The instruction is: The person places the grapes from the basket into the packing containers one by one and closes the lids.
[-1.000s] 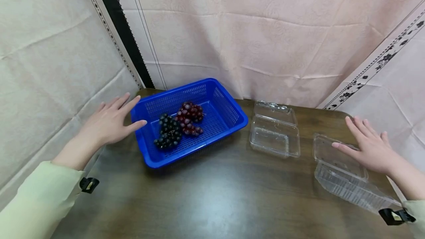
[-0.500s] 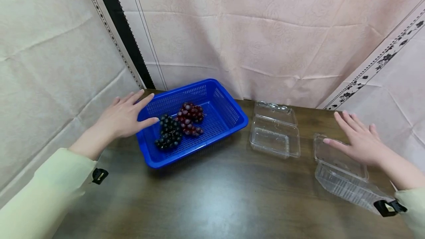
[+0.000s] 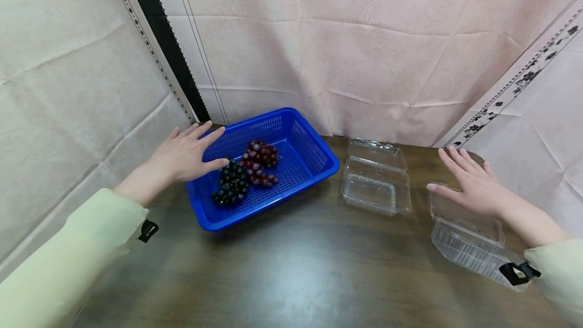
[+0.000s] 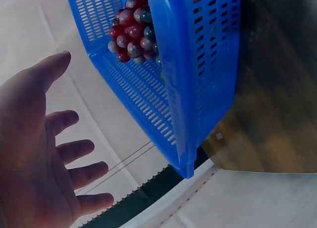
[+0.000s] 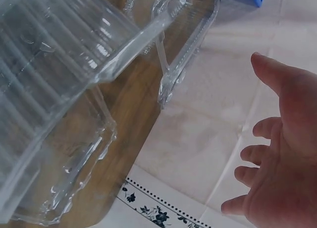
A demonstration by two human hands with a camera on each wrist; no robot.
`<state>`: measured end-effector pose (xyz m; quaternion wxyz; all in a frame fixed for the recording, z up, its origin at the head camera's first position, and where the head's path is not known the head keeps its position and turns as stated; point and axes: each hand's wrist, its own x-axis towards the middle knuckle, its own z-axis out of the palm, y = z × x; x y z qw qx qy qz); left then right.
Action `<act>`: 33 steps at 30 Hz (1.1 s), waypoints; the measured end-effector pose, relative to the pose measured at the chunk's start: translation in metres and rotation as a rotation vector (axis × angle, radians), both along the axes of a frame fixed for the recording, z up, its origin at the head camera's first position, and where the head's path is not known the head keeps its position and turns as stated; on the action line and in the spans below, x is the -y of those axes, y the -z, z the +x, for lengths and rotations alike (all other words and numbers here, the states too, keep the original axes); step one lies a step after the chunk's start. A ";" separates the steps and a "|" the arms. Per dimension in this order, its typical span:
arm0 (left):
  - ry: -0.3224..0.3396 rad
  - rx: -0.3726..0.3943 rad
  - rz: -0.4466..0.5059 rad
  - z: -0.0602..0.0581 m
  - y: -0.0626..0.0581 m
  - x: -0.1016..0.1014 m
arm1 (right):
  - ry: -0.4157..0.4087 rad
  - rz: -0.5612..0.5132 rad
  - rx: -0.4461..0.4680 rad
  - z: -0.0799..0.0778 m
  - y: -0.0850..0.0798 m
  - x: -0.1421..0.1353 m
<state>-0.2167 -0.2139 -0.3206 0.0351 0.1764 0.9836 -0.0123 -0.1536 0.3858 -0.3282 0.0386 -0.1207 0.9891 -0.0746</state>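
Note:
A blue plastic basket (image 3: 296,189) holds a bunch of dark, nearly black grapes (image 3: 231,182) and a bunch of red grapes (image 3: 260,156). Over the basket's left end hovers my left hand (image 3: 184,156), fingers spread and holding nothing. In the left wrist view this hand (image 4: 39,153) is apart from the basket wall (image 4: 173,79). My right hand (image 3: 475,186), also with fingers extended, is above the lid of a clear hinged plastic box (image 3: 469,247) at the right. Nothing is in its grasp in the right wrist view, where the box (image 5: 64,54) stands beside the hand (image 5: 282,163).
Another clear plastic box (image 3: 375,186), lid folded back, lies between the basket and the right box. All stand on a dark wooden table (image 3: 291,272). Pale cloth (image 3: 355,54) hangs close behind the table and along both sides.
My left hand has moved right, from beside the basket to over its left end. My right hand has shifted left and slightly away from me. The basket, grapes and boxes stay put.

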 end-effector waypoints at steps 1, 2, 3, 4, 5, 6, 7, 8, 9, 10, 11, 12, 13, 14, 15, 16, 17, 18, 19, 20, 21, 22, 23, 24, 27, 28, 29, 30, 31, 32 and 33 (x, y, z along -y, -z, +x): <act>0.004 -0.001 -0.001 -0.001 0.001 -0.001 | -0.004 0.000 0.002 -0.001 0.000 0.001; 0.007 0.000 -0.006 -0.002 0.001 -0.002 | -0.010 0.002 0.000 -0.002 0.000 0.003; 0.010 0.000 -0.010 -0.004 0.002 -0.003 | -0.015 0.003 -0.002 -0.003 0.000 0.004; 0.013 0.002 -0.013 -0.005 0.002 -0.004 | -0.020 0.008 -0.002 -0.004 0.000 0.006; 0.016 0.003 -0.015 -0.005 0.002 -0.004 | -0.025 0.014 -0.004 -0.006 0.000 0.007; 0.019 0.003 -0.017 -0.006 0.002 -0.005 | -0.029 0.018 -0.004 -0.007 -0.001 0.008; 0.021 0.005 -0.019 -0.007 0.002 -0.006 | -0.031 0.022 -0.002 -0.008 -0.001 0.010; 0.023 0.006 -0.025 -0.008 0.002 -0.006 | -0.034 0.025 0.000 -0.010 -0.002 0.011; 0.025 0.008 -0.026 -0.008 0.002 -0.007 | -0.036 0.025 0.007 -0.011 -0.002 0.012; 0.026 0.012 -0.027 -0.009 0.002 -0.008 | -0.039 0.024 0.015 -0.013 -0.002 0.014; 0.027 0.014 -0.029 -0.009 0.002 -0.008 | -0.044 0.020 0.024 -0.014 -0.003 0.015; 0.027 0.016 -0.033 -0.010 0.002 -0.009 | -0.048 0.014 0.034 -0.015 -0.003 0.016; 0.027 0.021 -0.038 -0.010 0.002 -0.009 | -0.053 0.007 0.045 -0.016 -0.003 0.017; 0.027 0.027 -0.042 -0.010 0.002 -0.010 | -0.059 0.001 0.057 -0.017 -0.003 0.018; 0.027 0.032 -0.044 -0.010 0.002 -0.010 | -0.063 -0.006 0.073 -0.018 -0.002 0.019; 0.028 0.035 -0.046 -0.011 0.002 -0.011 | -0.067 -0.014 0.090 -0.019 -0.002 0.020; 0.029 0.038 -0.048 -0.011 0.002 -0.011 | -0.068 -0.020 0.107 -0.020 -0.002 0.021; 0.029 0.041 -0.048 -0.011 0.003 -0.012 | -0.068 -0.026 0.125 -0.021 -0.001 0.021; 0.029 0.046 -0.045 -0.012 0.003 -0.012 | -0.070 -0.031 0.145 -0.022 0.000 0.021; 0.031 0.050 -0.039 -0.012 0.004 -0.013 | -0.071 -0.032 0.165 -0.023 0.000 0.022; 0.033 0.054 -0.035 -0.013 0.004 -0.013 | -0.069 -0.035 0.184 -0.024 0.001 0.021; 0.033 0.062 -0.031 -0.014 0.005 -0.014 | -0.069 -0.039 0.199 -0.025 0.002 0.021; 0.031 0.071 -0.021 -0.015 0.005 -0.014 | -0.064 -0.039 0.215 -0.025 0.003 0.021; 0.027 0.083 -0.012 -0.015 0.005 -0.014 | -0.065 -0.043 0.231 -0.026 0.003 0.021; 0.011 0.121 0.016 -0.017 0.006 -0.014 | -0.059 -0.052 0.266 -0.027 0.006 0.021; 0.003 0.136 0.026 -0.018 0.006 -0.014 | -0.056 -0.054 0.276 -0.027 0.007 0.021; -0.005 0.149 0.039 -0.019 0.006 -0.015 | -0.051 -0.053 0.286 -0.028 0.007 0.021; -0.010 0.162 0.046 -0.019 0.006 -0.014 | -0.049 -0.055 0.293 -0.028 0.008 0.021; -0.013 0.173 0.057 -0.020 0.006 -0.015 | -0.045 -0.053 0.299 -0.029 0.009 0.021; -0.016 0.187 0.069 -0.021 0.005 -0.015 | -0.041 -0.054 0.306 -0.030 0.009 0.020; -0.018 0.200 0.082 -0.021 0.005 -0.015 | -0.037 -0.054 0.311 -0.031 0.010 0.020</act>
